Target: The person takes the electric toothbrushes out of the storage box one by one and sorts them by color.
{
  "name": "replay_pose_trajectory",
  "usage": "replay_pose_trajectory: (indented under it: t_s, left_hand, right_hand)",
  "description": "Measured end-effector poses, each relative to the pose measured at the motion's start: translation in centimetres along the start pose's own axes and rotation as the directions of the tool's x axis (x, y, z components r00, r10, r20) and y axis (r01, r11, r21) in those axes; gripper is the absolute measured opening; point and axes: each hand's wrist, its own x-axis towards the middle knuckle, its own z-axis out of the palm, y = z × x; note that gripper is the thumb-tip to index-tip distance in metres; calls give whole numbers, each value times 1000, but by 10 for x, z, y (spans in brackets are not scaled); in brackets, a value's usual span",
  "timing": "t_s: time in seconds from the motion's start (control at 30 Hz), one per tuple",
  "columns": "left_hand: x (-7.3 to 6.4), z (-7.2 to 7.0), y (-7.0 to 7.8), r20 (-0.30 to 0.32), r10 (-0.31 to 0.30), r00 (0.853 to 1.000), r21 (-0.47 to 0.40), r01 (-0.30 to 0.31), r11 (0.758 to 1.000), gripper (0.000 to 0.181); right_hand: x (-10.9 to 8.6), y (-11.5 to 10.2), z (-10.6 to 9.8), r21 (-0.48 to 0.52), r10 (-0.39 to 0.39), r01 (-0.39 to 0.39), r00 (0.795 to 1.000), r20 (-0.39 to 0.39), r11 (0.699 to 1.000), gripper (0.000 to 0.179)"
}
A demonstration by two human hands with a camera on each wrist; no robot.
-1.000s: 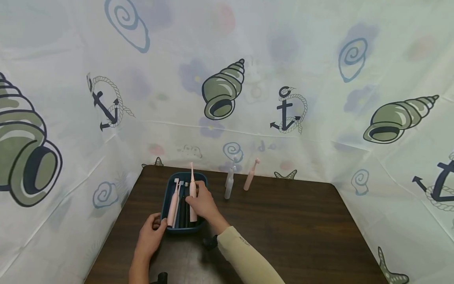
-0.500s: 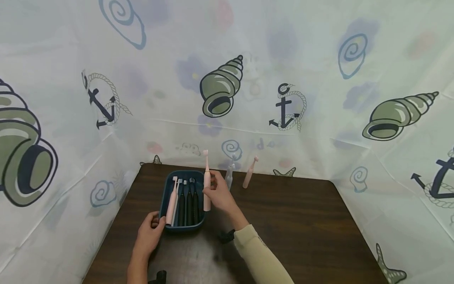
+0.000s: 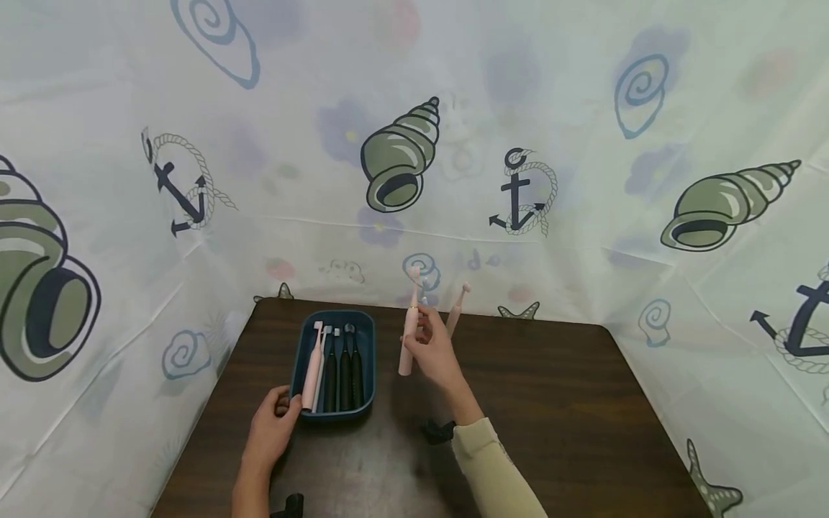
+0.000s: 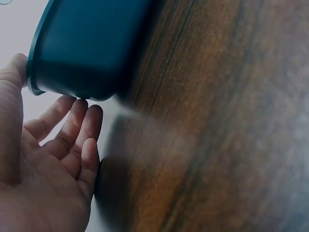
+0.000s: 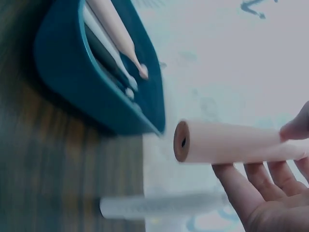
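Observation:
My right hand [image 3: 440, 357] holds a pink electric toothbrush [image 3: 407, 352] upright above the table, right of a dark blue storage box [image 3: 372, 370]. In the right wrist view its round base [image 5: 182, 141] faces the camera, with thumb and fingers around the handle. My left hand [image 3: 268, 426] holds the box at its near left corner, thumb at the rim and fingertips against the outer wall. Inside the box lie another pink toothbrush [image 3: 311, 381], a slim pale toothbrush [image 3: 319, 385] and several black toothbrushes [image 3: 345, 374].
A pink toothbrush [image 3: 455, 316] stands upright toward the table's back. A whitish toothbrush [image 5: 159, 206] stands near it, mostly hidden behind the held one in the head view. The dark wooden table [image 3: 550, 403] meets a printed cloth [image 3: 311, 252] behind.
My right hand has lifted the pink toothbrush out of the box and carried it right, in front of the standing toothbrushes. My left hand has stayed at the box corner.

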Motion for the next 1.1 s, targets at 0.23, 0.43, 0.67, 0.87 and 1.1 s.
replay_pose_trajectory:
  t_s: [0.23,0.43,0.67,0.87,1.1]
  left_hand:
    - [-1,-2,4,-1,-27,1000,-4,27,1000,66]
    - [0,-4,4,1,-40,999,4,40,999,66]
    - [0,0,3,5,-62,998,9,62,998,67]
    - [0,-1,4,12,-60,998,7,60,998,67]
    - [2,-1,1,17,-39,999,5,39,999,68]
  right_hand:
    - [-5,4,-39,-23,-8,6,995,-102,1000,63]
    - [-5,13,-56,-87,-2,-11,988,-153,996,60]
    - [-3,25,-62,-135,-54,27,979,-199,990,56]
    - [1,34,-67,-123,-95,65,961,-258,990,53]
    - [7,53,-73,-125,-116,80,941,-318,989,48]
